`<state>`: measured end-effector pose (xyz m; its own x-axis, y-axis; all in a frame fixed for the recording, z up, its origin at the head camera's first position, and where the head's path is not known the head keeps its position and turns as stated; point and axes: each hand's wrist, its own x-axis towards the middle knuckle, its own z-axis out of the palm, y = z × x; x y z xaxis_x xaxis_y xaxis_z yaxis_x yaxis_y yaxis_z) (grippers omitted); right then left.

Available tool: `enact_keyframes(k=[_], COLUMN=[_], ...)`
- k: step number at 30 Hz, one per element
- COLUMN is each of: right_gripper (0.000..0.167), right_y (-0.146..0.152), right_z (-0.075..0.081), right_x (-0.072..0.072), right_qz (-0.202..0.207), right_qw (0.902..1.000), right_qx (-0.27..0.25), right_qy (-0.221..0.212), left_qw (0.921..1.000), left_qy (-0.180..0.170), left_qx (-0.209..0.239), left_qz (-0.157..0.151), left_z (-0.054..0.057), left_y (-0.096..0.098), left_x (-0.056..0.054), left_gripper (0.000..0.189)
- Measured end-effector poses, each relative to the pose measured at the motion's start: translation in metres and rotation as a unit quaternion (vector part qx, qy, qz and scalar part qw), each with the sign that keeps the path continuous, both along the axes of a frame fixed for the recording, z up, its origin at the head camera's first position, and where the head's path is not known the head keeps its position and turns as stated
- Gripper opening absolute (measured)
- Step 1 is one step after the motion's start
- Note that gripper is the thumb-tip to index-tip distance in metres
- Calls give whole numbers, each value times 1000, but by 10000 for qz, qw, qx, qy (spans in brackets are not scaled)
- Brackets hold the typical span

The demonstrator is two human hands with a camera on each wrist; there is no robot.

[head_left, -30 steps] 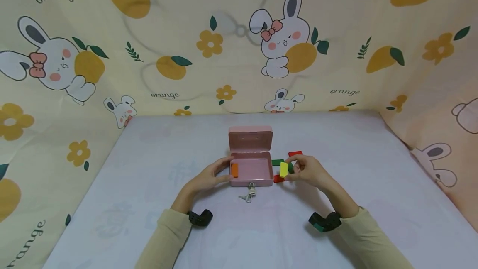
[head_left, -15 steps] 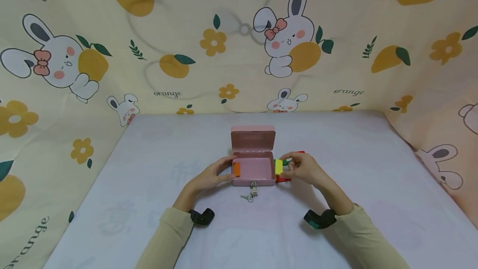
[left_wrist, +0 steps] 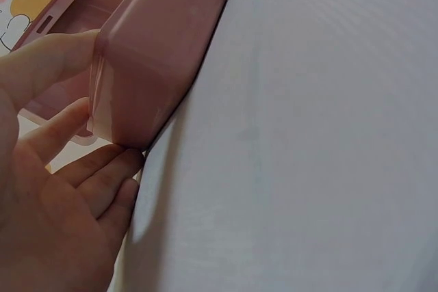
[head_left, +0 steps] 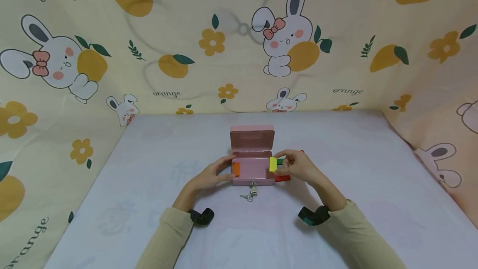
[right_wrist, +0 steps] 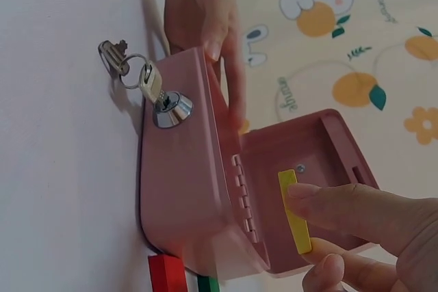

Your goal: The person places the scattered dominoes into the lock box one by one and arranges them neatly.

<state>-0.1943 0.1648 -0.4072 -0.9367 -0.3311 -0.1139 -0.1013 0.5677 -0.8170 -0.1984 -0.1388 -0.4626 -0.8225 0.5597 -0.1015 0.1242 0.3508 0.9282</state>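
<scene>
A small pink metal cash box stands with its lid raised. My left hand holds its left end, thumb and index finger at the rim, the other fingers low against the outer wall in the left wrist view. Inside, at that same end, an orange block stands on edge. Between thumb and fingertips my right hand pinches a flat yellow block. In the right wrist view the yellow block appears upright in front of the raised lid, above the box's right end.
Beside the box's right wall lie a red block and a green block, partly covered by the right hand. A bit of another red block shows behind that hand. Keys hang from the front lock. A patterned cloth rises behind the table.
My right hand has carried the yellow block leftward, from beside the box to over its right end. The left hand stays on the box.
</scene>
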Motion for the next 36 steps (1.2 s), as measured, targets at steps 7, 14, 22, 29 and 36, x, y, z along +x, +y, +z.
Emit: enact_keyframes(k=[7, 14, 22, 29, 36], right_gripper=[46, 45, 43, 43, 46], right_y=[-5, -11, -20, -29, -36], right_z=[-1, -1, -3, -2, -3], right_x=[-2, -3, -7, -9, -12], right_qz=[10, 65, 99, 19, -7], right_qw=[9999, 9998, 9996, 9996, 9988], right_qx=[-86, -181, -273, -257, -372], right_qy=[-52, -51, -1, -113, -306], left_qw=[10000, 10000, 10000, 10000, 10000], left_qy=[3, 25, 29, -20, 2], left_qx=[52, 47, 0, 28, -8], left_qz=[-35, -37, 14, 22, 10], left_z=[-1, -1, 0, -1, -1], left_y=[0, 0, 1, 1, 1], left_x=[-1, -1, 0, 0, 0], left_gripper=[64, 64, 64, 64, 64])
